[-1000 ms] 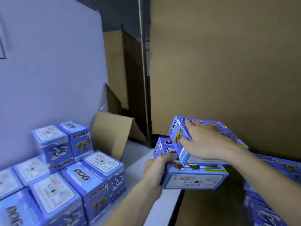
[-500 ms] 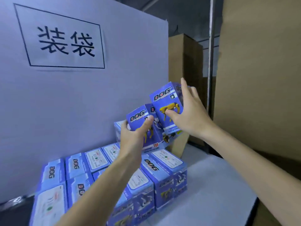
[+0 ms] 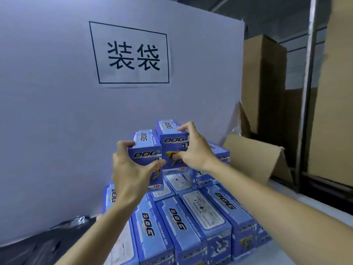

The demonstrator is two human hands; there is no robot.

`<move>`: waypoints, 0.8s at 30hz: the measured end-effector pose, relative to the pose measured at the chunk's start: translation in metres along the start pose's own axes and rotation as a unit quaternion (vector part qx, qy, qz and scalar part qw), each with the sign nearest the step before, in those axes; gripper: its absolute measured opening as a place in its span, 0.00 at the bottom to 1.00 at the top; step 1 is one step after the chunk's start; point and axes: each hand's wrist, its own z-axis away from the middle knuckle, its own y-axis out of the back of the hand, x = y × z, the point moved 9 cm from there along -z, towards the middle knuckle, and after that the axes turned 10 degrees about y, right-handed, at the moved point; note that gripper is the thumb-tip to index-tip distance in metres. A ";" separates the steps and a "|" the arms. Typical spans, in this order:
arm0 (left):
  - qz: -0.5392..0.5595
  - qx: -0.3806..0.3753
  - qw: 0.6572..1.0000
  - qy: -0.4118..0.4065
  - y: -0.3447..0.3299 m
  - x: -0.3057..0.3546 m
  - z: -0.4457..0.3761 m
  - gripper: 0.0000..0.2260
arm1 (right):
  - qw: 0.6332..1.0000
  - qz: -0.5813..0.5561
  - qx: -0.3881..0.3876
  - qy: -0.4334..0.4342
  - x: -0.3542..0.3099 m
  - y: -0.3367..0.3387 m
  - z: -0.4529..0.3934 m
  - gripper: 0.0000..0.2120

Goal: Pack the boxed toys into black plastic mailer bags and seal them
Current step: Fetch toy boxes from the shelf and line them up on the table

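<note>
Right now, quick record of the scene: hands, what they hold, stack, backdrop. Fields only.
left hand: grips an upright blue toy box
right hand: grips a second blue toy box, beside the first
stack: blue boxes lying flat below the held pair
bag: black plastic, lower left, nothing visible in it
sign: framed paper on the white board
cardboard: folded, right of stack

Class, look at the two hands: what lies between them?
In the head view, two upright blue DOG boxes stand side by side between the left hand and right hand, one gripped by each.
</note>
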 end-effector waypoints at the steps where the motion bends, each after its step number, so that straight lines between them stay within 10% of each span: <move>1: -0.012 0.001 1.000 0.005 -0.001 -0.009 0.001 0.33 | 1.000 -0.001 -0.015 -0.008 0.008 -0.010 0.000 0.33; 24: -0.037 -0.124 0.992 -0.008 -0.084 -0.099 0.004 0.27 | 0.890 0.418 -0.164 0.072 0.078 -0.063 0.015 0.32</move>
